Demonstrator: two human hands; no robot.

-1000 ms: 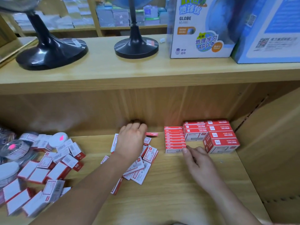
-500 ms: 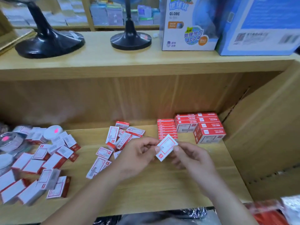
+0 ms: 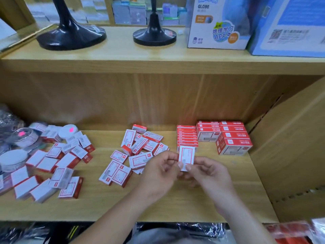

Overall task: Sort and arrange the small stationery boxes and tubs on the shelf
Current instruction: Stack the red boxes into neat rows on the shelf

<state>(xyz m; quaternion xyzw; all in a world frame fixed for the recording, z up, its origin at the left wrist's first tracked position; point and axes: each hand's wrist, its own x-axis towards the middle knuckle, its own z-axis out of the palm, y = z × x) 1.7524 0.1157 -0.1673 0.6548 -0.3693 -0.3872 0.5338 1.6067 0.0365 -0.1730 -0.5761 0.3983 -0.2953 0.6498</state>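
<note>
Wooden shelf (image 3: 175,199); left hand (image 3: 158,171) and right hand (image 3: 209,175) both pinch one small box (image 3: 186,156)

Small box (image 3: 186,156): white face, red border. Stacked boxes (image 3: 232,136): red, white labels. Tub lid (image 3: 67,131): white, pink sticker. Shelf (image 3: 175,205): pale wood grain. Stands (image 3: 70,36): glossy black. Carton (image 3: 216,23): white and blue.

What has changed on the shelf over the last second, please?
The left hand left the middle pile with one box and came forward; the right hand came off the row to meet it. Both now pinch the box, turned from tilted to nearly upright, in front of the row. The left pile, tubs and right stacks stayed put.
</note>
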